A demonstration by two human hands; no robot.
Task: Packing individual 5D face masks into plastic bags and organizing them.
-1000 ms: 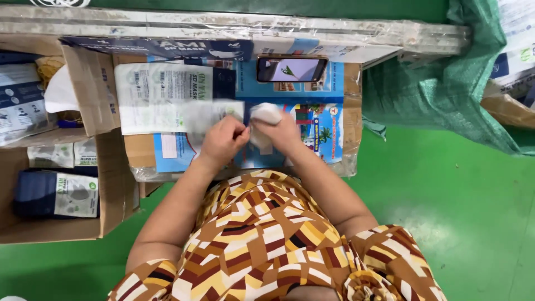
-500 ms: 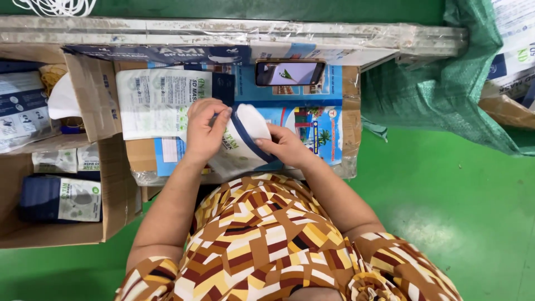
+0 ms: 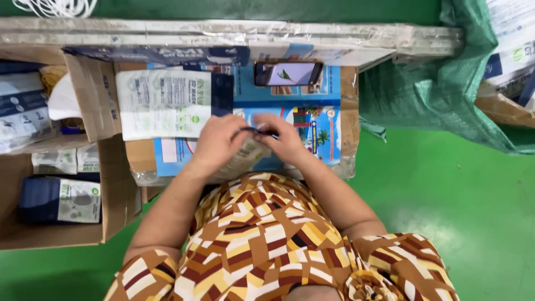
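L hand (image 3: 220, 144): pinching clear packet (image 3: 245, 156) w/ dark strip
R hand (image 3: 284, 139): pinching same packet
Under: blue box (image 3: 312, 111), phone (image 3: 288, 73) on top

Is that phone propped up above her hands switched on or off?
On. The phone lies flat on the blue board, its screen lit and showing a picture.

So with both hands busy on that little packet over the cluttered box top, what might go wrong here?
The phone lies on the blue box top, just beyond the hands; a reach forward might knock it. The left hand and right hand pinch the packet together at its dark top edge, so it could slip or crease. The stack of flat pouches beside the left hand might get nudged.
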